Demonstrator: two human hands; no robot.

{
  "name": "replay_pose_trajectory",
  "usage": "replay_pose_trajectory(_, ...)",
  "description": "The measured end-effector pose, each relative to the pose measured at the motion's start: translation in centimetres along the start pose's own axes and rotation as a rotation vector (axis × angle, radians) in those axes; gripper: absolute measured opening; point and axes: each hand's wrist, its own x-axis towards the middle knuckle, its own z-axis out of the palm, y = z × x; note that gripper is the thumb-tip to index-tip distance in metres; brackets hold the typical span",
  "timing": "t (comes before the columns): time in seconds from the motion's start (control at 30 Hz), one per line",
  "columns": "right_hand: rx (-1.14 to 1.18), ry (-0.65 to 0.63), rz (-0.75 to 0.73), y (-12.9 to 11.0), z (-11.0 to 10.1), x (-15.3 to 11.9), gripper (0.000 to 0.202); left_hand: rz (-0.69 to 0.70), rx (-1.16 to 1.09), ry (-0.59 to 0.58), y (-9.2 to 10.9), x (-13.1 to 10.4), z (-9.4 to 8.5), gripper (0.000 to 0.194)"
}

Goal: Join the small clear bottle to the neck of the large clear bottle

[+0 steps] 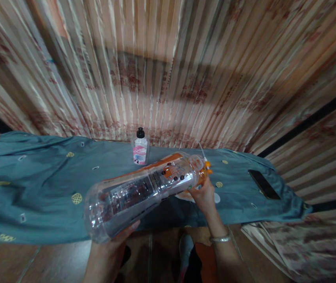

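A large clear plastic bottle (138, 194) with an orange label and orange cap lies almost sideways in the air, its base toward me. My left hand (117, 239) cups the bottle's base from below. My right hand (205, 194) grips the neck by the orange cap, where a thin white stick pokes out. A bangle sits on my right wrist. Behind the bottle a small clear bottle (140, 149) with a black cap and pink label stands upright on the teal cloth (38, 188).
A dark phone (264, 184) lies flat on the right end of the teal cloth. Striped patterned curtain fabric (168, 70) hangs behind and at the right. Brown floor (38, 263) shows below the cloth's front edge.
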Motion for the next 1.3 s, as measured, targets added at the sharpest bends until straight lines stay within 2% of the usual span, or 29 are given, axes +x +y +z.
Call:
replay_pose_trajectory(0.27, -0.002, 0.009, -0.004, -0.06, -0.01, 0.02, 0.054, 0.05, -0.012, -0.021, -0.15, 0.27, -0.04, 0.078)
replay_pose_trajectory(0.5, -0.005, 0.006, -0.001, -0.12, -0.07, -0.02, 0.054, 0.018, -0.01, 0.042, -0.27, 0.14, 0.01, 0.081)
replay_pose_trajectory(0.63, 0.005, 0.001, 0.009, -0.21, -0.09, -0.02, 0.056, 0.003, -0.018, -0.015, 0.23, -0.08, 0.41, 0.074)
replay_pose_trajectory(0.9, 0.021, -0.012, 0.031, -0.24, -0.09, -0.04, 0.056, 0.004, 0.005, -0.005, 0.05, 0.05, 0.24, 0.07)
replay_pose_trajectory(1.07, 0.013, -0.006, 0.029, -0.21, 0.0, 0.0, 0.059, 0.019, -0.014, 0.022, -0.57, 0.34, -0.3, 0.076)
replay_pose_trajectory(1.3, 0.008, -0.001, 0.021, -0.09, 0.03, 0.01, 0.059, 0.009, 0.001, -0.034, -0.16, 0.17, -0.27, 0.07)
